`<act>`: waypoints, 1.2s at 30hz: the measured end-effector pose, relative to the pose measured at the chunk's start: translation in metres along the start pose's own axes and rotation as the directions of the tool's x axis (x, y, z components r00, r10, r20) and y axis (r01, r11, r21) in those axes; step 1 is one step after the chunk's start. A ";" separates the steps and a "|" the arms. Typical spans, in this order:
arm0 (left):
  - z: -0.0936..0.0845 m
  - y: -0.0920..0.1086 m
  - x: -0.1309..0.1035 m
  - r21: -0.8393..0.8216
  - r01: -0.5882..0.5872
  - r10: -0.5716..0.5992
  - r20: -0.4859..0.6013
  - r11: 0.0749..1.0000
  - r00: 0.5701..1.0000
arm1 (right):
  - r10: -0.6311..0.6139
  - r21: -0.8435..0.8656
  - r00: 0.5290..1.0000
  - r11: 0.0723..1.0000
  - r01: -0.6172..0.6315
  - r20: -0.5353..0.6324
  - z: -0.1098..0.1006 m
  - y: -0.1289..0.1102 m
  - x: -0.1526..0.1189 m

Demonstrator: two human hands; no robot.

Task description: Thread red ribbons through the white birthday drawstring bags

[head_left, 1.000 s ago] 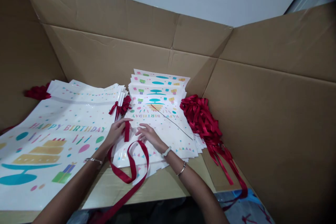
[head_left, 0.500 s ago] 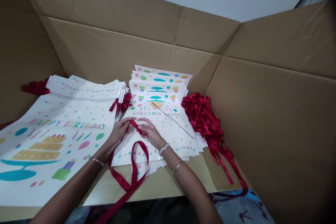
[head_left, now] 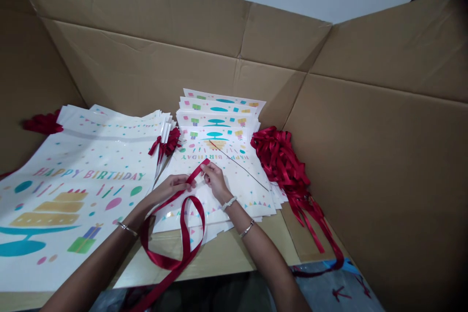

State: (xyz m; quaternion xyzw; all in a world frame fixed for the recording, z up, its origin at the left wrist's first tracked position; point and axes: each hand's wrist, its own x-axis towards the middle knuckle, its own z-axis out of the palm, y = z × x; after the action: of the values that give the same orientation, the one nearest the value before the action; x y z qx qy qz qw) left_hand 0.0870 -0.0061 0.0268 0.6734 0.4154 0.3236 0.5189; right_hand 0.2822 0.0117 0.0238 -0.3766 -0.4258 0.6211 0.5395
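Observation:
A dark red ribbon (head_left: pixel 185 234) runs up from the front edge in a loop and ends between my hands. My right hand (head_left: pixel 215 179) pinches it close to its free end, which points up and away. Lower on the same strip, my left hand (head_left: pixel 174 186) grips the ribbon between thumb and fingers. Both hands are over a stack of white birthday-print sheets (head_left: pixel 234 200), printed upside down from here. Across the top sheet, right of my right hand, lies a thin dark wire-like rod (head_left: pixel 239 165).
A larger stack of "Happy Birthday" sheets (head_left: pixel 98 156) lies at left, with red ribbon bunches (head_left: pixel 170 141) at its sides. On the right is a heap of red ribbons (head_left: pixel 281 161), some hanging over the front edge. Cardboard walls (head_left: pixel 146 53) surround the table (head_left: pixel 263 243).
My hands have come slightly apart along the ribbon. Its end now shows above my right fingers, and my left hand has shifted a little nearer to me.

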 end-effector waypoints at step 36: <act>-0.032 -0.023 0.012 -0.368 -0.149 -0.116 -0.607 0.918 0.786 | 0.117 -0.473 0.981 0.880 -0.031 0.155 -0.030 -0.031 -0.019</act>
State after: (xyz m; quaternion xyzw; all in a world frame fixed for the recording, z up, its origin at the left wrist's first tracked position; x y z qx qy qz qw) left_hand 0.0590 0.0216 0.0124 0.4144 0.4815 0.6076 0.4768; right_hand 0.3232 -0.0021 0.0426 -0.4545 -0.5951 0.5512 0.3680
